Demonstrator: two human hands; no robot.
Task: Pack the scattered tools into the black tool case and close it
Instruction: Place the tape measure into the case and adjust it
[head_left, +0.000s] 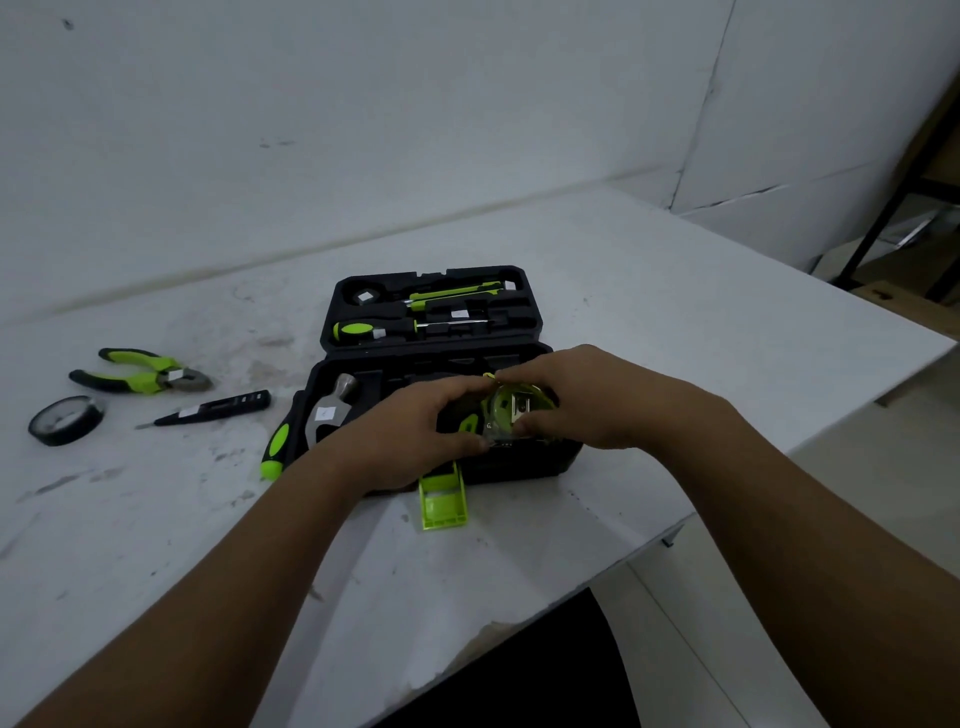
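The black tool case (519, 462) lies open on the white table, its lid (530, 322) leaning back with two screwdrivers (405, 327) clipped in. A hammer (324, 413) sits in the left of the base. Both hands hold a green and black tape measure (506, 410) over the right part of the base: my left hand (415, 431) grips its left side, my right hand (576, 400) pinches its right side. To the left of the case lie green pliers (143, 371), a black tester pen (213, 408), a roll of black tape (65, 420) and a green-handled tool (278, 444).
A green latch (442, 501) hangs open off the case's front onto the table (156, 545). The table's right edge runs diagonally close to the case, with floor below. A white wall stands behind, and a dark metal frame (883, 208) at the far right.
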